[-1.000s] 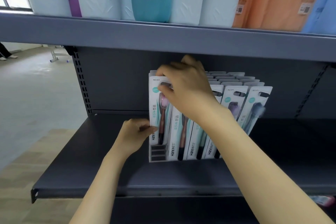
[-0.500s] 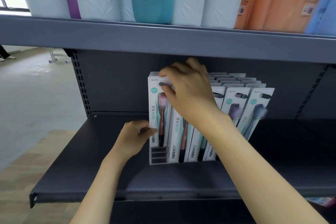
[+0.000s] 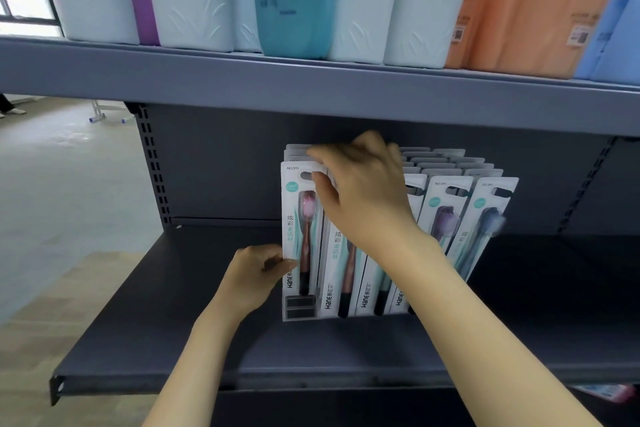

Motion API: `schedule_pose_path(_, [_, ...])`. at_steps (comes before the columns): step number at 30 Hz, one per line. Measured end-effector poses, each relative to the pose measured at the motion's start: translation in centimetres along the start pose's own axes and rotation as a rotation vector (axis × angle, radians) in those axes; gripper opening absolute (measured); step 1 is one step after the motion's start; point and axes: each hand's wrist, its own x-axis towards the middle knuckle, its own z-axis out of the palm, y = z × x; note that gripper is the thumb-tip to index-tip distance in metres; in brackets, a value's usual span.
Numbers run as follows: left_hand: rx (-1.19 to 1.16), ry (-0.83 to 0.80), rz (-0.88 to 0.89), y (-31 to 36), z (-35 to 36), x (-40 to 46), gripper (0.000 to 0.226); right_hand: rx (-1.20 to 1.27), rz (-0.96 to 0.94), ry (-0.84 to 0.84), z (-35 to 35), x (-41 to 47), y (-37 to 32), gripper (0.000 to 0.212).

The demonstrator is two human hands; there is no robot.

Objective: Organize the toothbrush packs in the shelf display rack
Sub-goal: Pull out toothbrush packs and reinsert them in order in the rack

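White toothbrush packs (image 3: 446, 215), upright rows

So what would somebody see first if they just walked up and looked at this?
Probably the two hands at the toothbrush packs standing in rows on the dark lower shelf. The right hand pinches the top of the front-left pack, the one with a pink brush, and the left hand holds its side edge. Above, big white, teal and orange bags fill the upper shelf.
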Motion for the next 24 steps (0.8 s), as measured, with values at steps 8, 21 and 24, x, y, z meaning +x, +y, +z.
schedule_pose_path(8, [0.062,-0.050,-0.064,0.0,-0.1,0.6,0.038,-0.032,0.063,-0.046,0.6,-0.6,0.0,0.018])
schedule_pose_path(21, [-0.018,0.396,-0.170,6.5,-1.7,-1.1,0.018,0.228,0.135,0.047,-1.7,-2.8,0.6,0.025])
schedule_pose_path(24, [-0.106,0.524,-0.062,10.7,-1.4,-1.7,0.009,0.275,0.113,0.056,-2.7,-3.3,1.3,0.023])
